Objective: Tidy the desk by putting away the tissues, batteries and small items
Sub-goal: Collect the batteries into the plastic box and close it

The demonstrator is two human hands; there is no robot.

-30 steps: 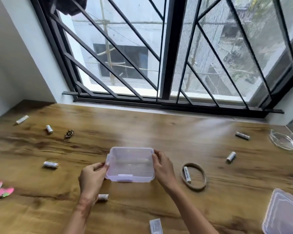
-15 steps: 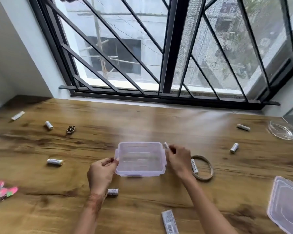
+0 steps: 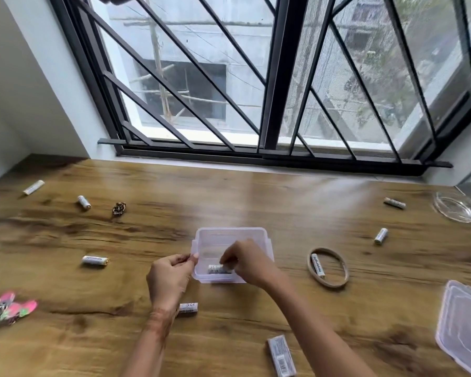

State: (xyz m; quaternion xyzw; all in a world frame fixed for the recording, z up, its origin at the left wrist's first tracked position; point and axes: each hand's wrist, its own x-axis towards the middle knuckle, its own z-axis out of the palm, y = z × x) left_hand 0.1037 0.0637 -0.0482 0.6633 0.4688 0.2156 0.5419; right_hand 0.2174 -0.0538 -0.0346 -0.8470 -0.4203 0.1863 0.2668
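- Clear plastic box [image 3: 230,235] sits on the wooden desk [image 3: 256,200].
- Left hand [image 3: 170,278] pinches its left rim.
- Right hand [image 3: 245,261] pinches a battery [image 3: 215,268] inside.

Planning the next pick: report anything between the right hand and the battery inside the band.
Nothing tall: the right wall of the container under the right hand, then bare desk; the flat band lies around the battery.
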